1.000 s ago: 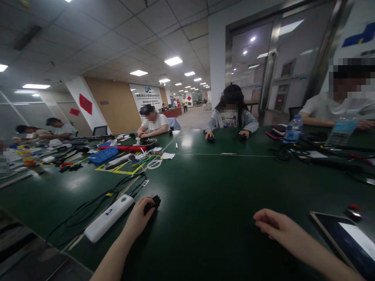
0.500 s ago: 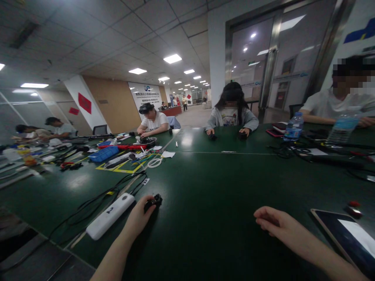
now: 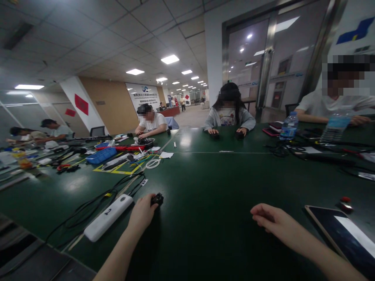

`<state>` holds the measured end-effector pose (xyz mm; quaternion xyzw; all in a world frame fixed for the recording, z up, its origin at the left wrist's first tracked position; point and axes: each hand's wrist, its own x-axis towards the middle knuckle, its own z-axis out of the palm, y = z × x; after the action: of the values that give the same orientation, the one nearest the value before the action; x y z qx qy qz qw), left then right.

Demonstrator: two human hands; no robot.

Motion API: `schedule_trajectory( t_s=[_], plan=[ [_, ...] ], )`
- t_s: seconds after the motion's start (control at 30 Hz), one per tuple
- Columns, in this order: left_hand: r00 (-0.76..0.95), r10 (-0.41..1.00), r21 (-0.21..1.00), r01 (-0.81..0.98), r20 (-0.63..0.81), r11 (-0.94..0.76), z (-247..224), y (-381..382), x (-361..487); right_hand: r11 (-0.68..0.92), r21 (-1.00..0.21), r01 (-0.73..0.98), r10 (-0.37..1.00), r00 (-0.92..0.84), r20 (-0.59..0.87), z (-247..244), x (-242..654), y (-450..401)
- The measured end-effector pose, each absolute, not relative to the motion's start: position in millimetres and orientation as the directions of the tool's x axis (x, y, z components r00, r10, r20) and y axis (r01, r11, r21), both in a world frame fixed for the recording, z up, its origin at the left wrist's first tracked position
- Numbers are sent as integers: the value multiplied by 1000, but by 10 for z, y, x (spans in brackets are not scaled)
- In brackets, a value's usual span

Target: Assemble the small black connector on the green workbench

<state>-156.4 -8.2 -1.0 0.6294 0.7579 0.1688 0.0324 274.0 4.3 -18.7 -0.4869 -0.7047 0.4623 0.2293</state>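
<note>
My left hand [image 3: 142, 210] is closed round a small black device [image 3: 158, 199] at the table's left middle. Only the far end of it shows, rough and knobbly, past my fingertips; its kind I cannot make out. Beside that wrist, a long white power bank or strip-like case [image 3: 108, 218] marked "2" lies slantwise. My right hand [image 3: 269, 220] rests at the right with its fingers loosely curved and the thumb apart. Nothing shows in it. To the right of that forearm lies a tablet [image 3: 325, 224] with a pale screen area.
Black cables [image 3: 96, 199] run past the white case. A blue basket [image 3: 101, 155], coloured wires and a white cable coil [image 3: 152, 164] lie farther left. Beyond the tablet sits a small red-topped object [image 3: 345, 203]. Water bottles [image 3: 289, 127] stand at the right. Several people sit round the green table [image 3: 205, 187].
The view has shifted slightly to the right. My left hand has turned a little on the black device, its back now more toward me. My right hand keeps nearly the same pose.
</note>
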Motion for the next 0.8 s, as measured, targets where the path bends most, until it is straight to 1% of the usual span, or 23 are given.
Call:
schedule_trajectory(
  t_s=[0.13, 0.27, 0.37, 0.47, 0.6, 0.7, 0.8],
  plan=[
    [-68, 989, 342, 939, 131, 19, 26, 104, -1015, 147, -874, 464, 908, -413, -66, -271, 2735, 64],
    [101, 987, 408, 902, 124, -143, 2, 260, -223, 187, -854, 486, 942, -334, 16, -347, 2674, 65],
    [290, 954, 517, 807, 76, -286, -10, 262, 277, 251, -807, 534, 955, -273, 116, -317, 2594, 33],
    [398, 915, 605, 715, 61, -351, -30, 219, 540, 288, -766, 575, 956, -224, 191, -266, 2518, 25],
    [439, 892, 663, 638, 104, -392, -81, 231, 588, 291, -747, 597, 957, -193, 218, -315, 2488, 118],
    [417, 901, 674, 632, 121, -383, -111, 282, 558, 285, -759, 586, 958, -199, 206, -383, 2508, 209],
    [392, 912, 680, 638, 117, -362, -120, 319, 544, 294, -774, 560, 951, -248, 183, -361, 2521, 264]
  ],
)
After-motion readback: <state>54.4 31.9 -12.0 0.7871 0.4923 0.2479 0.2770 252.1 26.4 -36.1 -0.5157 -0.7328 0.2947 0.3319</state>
